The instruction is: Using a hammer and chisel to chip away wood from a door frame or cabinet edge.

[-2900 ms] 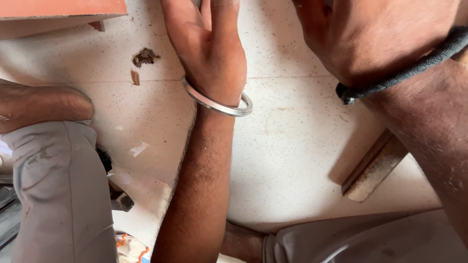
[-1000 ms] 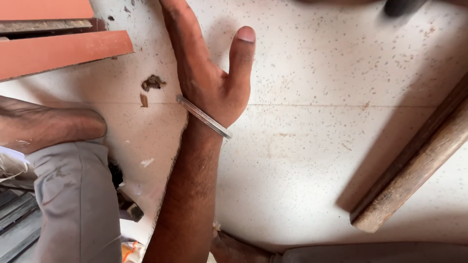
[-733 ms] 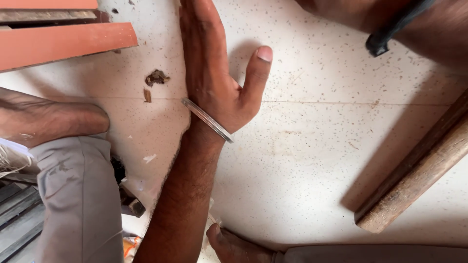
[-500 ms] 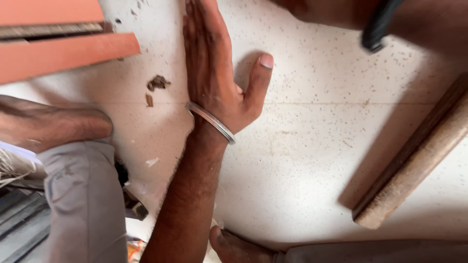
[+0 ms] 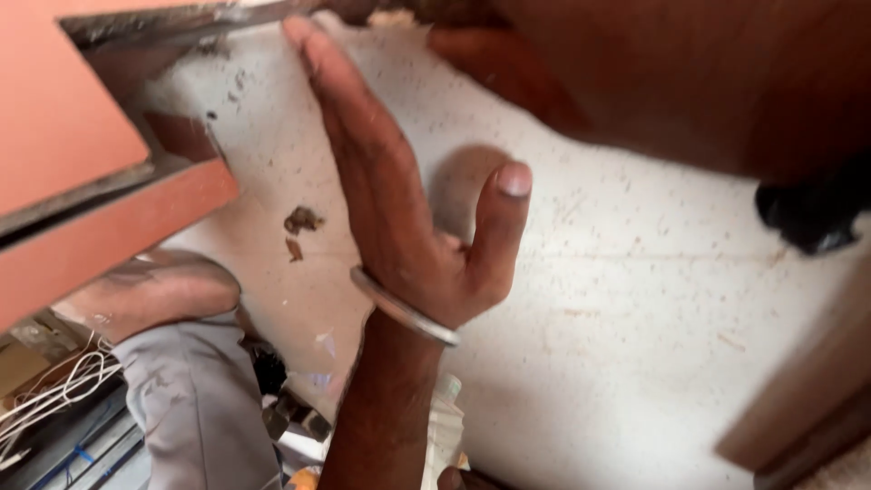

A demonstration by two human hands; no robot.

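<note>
Under the left hand (image 5: 399, 218) lies a pale speckled board (image 5: 617, 299), and the hand rests flat against it, open, fingers straight and pressed together, pointing away from the person toward the top edge of the view. The thumb (image 5: 497, 227) stands apart from the palm, also upright, its nail turned to the camera. It holds nothing. A metal bangle (image 5: 404, 308) rings the wrist, and the forearm (image 5: 381, 408) runs straight down from it to the bottom edge.

Beyond the thumb, up and to its right, the right hand (image 5: 508, 68) comes in close to the lens, large and blurred; one finger lies on the board near the top, but whether the hand is spread or closed on something I cannot tell. A dark band (image 5: 807, 213) sits at its wrist.

Left of the left hand's fingers, two small brown chips (image 5: 299, 227) lie on the board. Further left, reddish planks (image 5: 100, 163) reach over the board's edge. Below them, left of the forearm, a bare foot (image 5: 150, 290) and a grey trouser leg (image 5: 200, 399) show, with white wires (image 5: 54, 390) beside them. At the far lower right, well apart from both hands, a brown wooden strip (image 5: 807, 408) lies slantwise.
</note>
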